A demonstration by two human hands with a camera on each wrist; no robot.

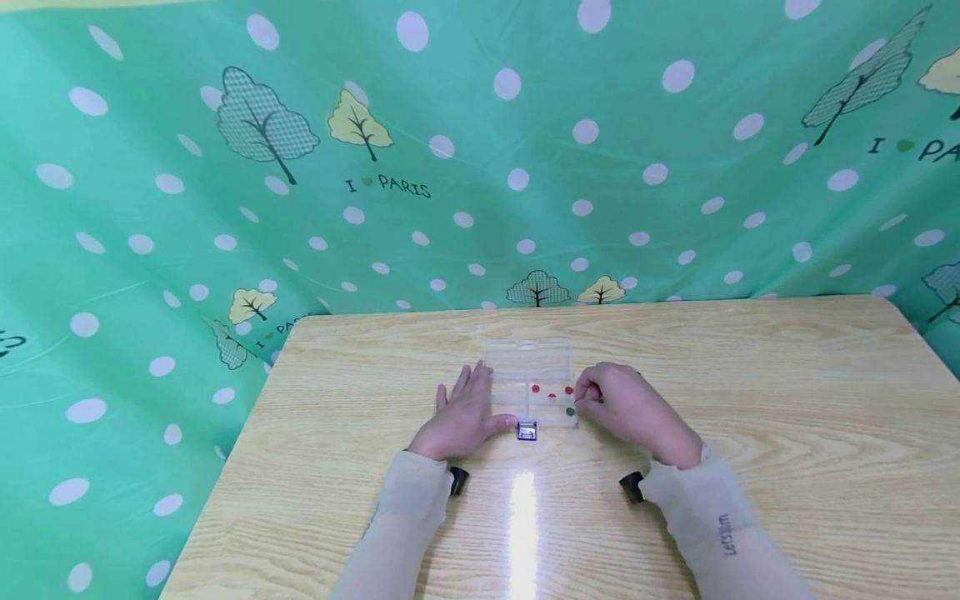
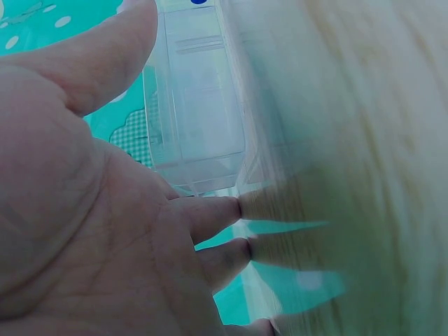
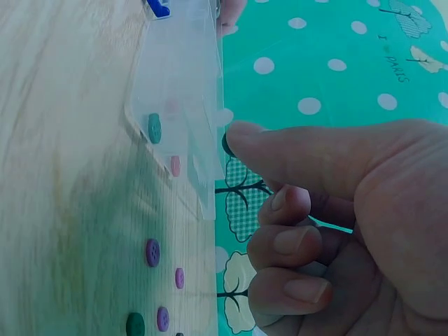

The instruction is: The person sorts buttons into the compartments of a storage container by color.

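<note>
A clear plastic box (image 1: 551, 419) with compartments lies on the table, its clear lid (image 1: 528, 360) folded back. Red buttons (image 1: 536, 389) and a green button (image 1: 570, 412) show in its right compartment. My left hand (image 1: 467, 417) lies along the box's left side, fingers extended and thumb by the front edge. Over the box's right edge, my right hand (image 1: 622, 407) pinches a small dark button (image 3: 226, 144) between thumb and index finger, the other fingers curled. Thumb and fingers cover most of that button.
A small purple-edged piece (image 1: 527, 431) sits at the box's front edge. Loose buttons lie on the table near my right hand, among them a purple button (image 3: 152, 253), a pink button (image 3: 180, 278) and a green button (image 3: 135, 324). A green dotted cloth (image 1: 450, 150) hangs behind the table.
</note>
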